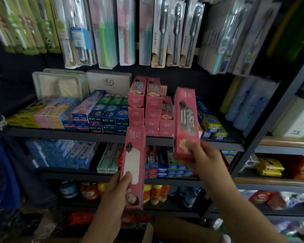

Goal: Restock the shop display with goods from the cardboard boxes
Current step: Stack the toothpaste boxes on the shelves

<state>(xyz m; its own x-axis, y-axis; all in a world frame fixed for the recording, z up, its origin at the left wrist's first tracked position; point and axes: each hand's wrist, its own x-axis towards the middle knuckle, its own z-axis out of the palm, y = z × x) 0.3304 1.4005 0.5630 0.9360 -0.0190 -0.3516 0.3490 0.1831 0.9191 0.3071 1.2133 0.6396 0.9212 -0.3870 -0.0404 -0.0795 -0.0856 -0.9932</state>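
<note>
My left hand (pixel 118 188) grips a long pink toothpaste box (pixel 134 158) by its lower end, held upright in front of the shelf edge. My right hand (pixel 203 155) holds a second pink toothpaste box (pixel 186 120) by its near end, its far end reaching over the upper shelf (pixel 60 133). Just left of that box stand stacks of matching pink boxes (pixel 148 106) on the shelf. A brown cardboard box (pixel 174 230) shows its flap at the bottom, below my arms.
Blue, green and yellow toothpaste boxes (pixel 102 113) fill the upper shelf to the left, blue and yellow ones (pixel 211 123) to the right. Toothbrush packs (pixel 161 32) hang above. Lower shelves carry more toothpaste and bottles. A dark metal upright (pixel 263 125) borders the right side.
</note>
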